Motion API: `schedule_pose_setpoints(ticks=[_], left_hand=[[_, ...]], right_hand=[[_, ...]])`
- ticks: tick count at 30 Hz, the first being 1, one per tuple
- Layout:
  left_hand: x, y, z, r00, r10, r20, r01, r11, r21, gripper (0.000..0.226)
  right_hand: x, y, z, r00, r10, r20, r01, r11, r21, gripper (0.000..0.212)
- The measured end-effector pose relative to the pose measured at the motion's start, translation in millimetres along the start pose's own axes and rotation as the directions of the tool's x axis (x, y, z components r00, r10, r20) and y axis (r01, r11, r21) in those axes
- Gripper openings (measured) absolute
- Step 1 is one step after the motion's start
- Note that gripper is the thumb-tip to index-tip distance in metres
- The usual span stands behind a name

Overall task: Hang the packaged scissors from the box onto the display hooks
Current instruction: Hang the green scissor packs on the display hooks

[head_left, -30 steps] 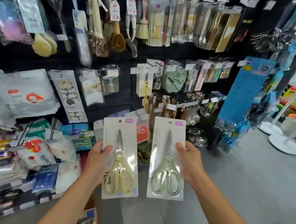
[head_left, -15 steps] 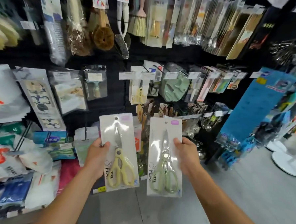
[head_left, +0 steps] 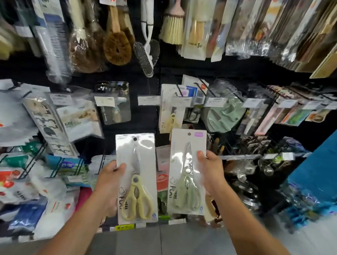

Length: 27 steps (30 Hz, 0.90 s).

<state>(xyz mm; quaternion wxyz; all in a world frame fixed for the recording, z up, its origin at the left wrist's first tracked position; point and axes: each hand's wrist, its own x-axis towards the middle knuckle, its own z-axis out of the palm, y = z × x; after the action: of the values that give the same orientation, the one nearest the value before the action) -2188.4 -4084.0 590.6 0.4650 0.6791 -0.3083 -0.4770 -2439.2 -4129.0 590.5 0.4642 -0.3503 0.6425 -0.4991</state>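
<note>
My left hand [head_left: 109,180] grips the left edge of a carded pack of yellow-handled scissors [head_left: 136,176], held upright. My right hand [head_left: 210,172] grips the right edge of a second pack with pale green scissors [head_left: 186,173], also upright and slightly higher. Both packs have a hang hole at the top. Straight beyond them, one pack of yellow scissors [head_left: 169,111] hangs on a display hook [head_left: 178,91] of the black wall, behind a white price tag. The box is out of view.
The black wall carries brushes [head_left: 117,44], packaged chopsticks [head_left: 266,25] and other kitchen goods on hooks. Bagged goods [head_left: 14,177] pile up on racks at the left. A blue display stand [head_left: 321,168] juts in at the right. Grey floor [head_left: 177,243] lies below.
I have stepped closer to the wall, so the hanging goods look larger. Both packs stay in my hands and have risen toward the hook with the hanging scissors.
</note>
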Motion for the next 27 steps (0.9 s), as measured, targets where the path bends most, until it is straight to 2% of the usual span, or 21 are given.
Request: schedule_pose_setpoints(ticks=[3,6,13,18,22,27], left_hand=[[15.0,10.6,22.0,0.997,0.029,-0.073,-0.030,0.999,-0.016,0.016],[23.5,14.8,34.9,0.992,0.012,-0.122,-0.017,0.999,-0.039,0.018],[40.4,28.5,68.1,0.973,-0.071,-0.222,0.040,0.989,-0.139,0.018],[49.8,28.2,74.1,0.968,-0.056,-0.246,0.016,0.987,-0.160,0.014],[54.6,23.7,69.7,0.969,-0.037,-0.246,0.003,0.991,-0.136,0.016],[59.6,20.9,66.9,0.967,-0.038,-0.252,-0.007,0.984,-0.176,0.018]], right_hand=[[56.3,-9.1,6.1,0.998,0.005,0.059,-0.002,0.999,-0.039,0.029],[92.6,-19.5,14.5,0.997,0.001,0.077,0.004,0.998,-0.066,0.020],[159.7,-28.6,31.2,0.984,-0.014,0.176,0.016,1.000,-0.008,0.020],[161.7,-28.2,33.0,0.971,-0.167,0.171,0.163,0.986,0.035,0.033],[155.5,-32.5,32.6,0.957,-0.204,0.206,0.202,0.979,0.034,0.021],[142.7,-42.8,35.3,0.937,-0.277,0.214,0.265,0.961,0.083,0.020]])
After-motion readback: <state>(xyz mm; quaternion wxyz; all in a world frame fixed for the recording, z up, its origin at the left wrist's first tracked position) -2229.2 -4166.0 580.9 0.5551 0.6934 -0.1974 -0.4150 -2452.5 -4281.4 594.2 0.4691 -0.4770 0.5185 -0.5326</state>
